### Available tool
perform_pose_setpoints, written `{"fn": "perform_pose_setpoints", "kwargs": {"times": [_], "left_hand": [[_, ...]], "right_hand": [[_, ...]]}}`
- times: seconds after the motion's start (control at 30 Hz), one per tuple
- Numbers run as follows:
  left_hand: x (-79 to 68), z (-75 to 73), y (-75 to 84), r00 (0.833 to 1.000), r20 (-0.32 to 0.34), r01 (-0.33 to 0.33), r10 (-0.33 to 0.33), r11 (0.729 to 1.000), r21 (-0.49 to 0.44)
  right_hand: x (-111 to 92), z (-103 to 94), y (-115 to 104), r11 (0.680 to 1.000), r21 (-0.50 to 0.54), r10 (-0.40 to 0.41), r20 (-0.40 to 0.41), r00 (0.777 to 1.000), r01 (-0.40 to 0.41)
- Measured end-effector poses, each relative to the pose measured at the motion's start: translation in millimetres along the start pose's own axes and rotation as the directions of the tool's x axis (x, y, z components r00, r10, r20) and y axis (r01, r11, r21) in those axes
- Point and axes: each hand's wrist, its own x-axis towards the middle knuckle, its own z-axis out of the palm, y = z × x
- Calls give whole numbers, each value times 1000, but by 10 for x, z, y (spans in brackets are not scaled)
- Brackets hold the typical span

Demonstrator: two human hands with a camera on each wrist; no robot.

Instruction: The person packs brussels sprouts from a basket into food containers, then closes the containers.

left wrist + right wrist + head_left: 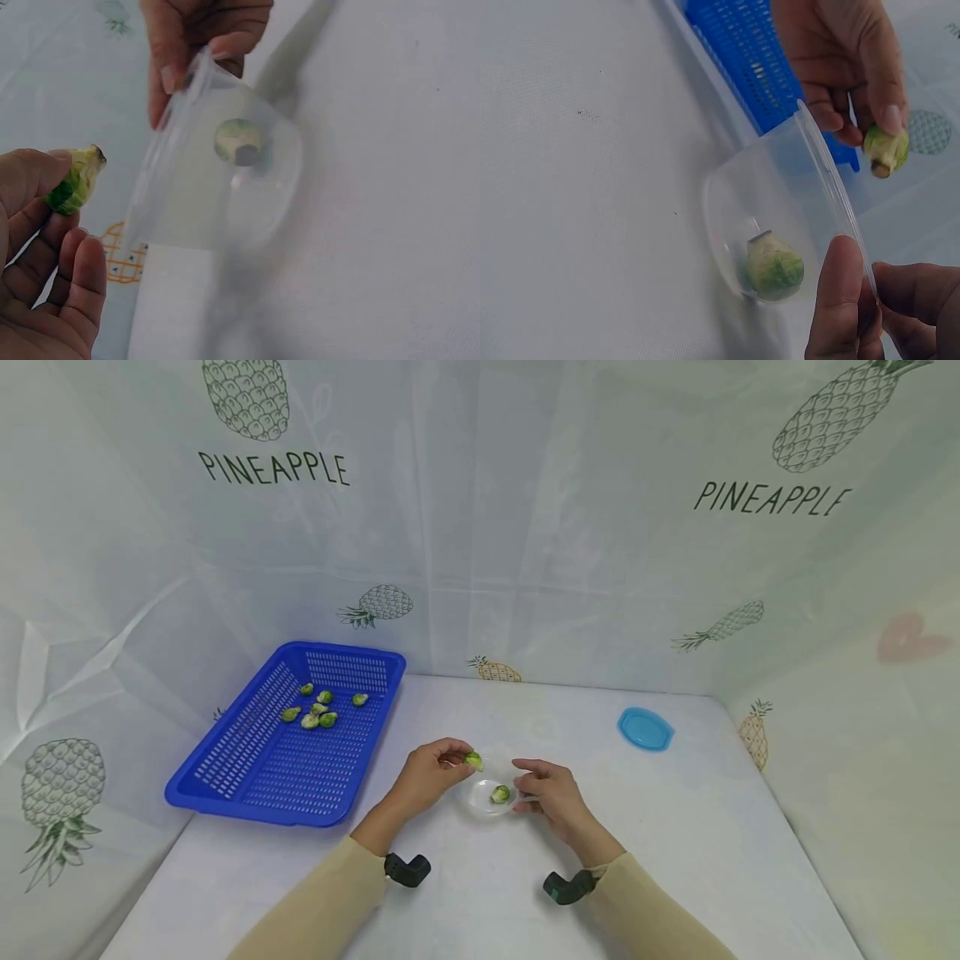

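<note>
Between thumb and fingers my left hand (427, 778) pinches a Brussels sprout (76, 180), just off the rim of a clear plastic container (217, 172). My right hand (557, 795) grips that container by its rim on the right side, thumb outside in the right wrist view. One Brussels sprout (774, 266) lies inside at the bottom, seen through the clear wall. Farther left, a blue plastic basket (300, 777) holds several more Brussels sprouts (319, 710).
A light blue lid (646, 729) lies on the white table (720, 827), right of the hands. Behind the table hangs a pale curtain (525, 527) printed with pineapples.
</note>
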Motion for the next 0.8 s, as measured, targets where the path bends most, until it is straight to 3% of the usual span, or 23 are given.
{"fn": "perform_pose_setpoints", "kwargs": {"times": [0.47, 0.8], "left_hand": [[21, 118, -164, 1000, 23, 6, -8, 998, 65], [27, 201, -216, 995, 53, -96, 88, 979, 181]], "right_hand": [[10, -7, 13, 1000, -5, 11, -6, 1000, -11], [23, -15, 24, 1000, -6, 10, 0, 1000, -10]]}}
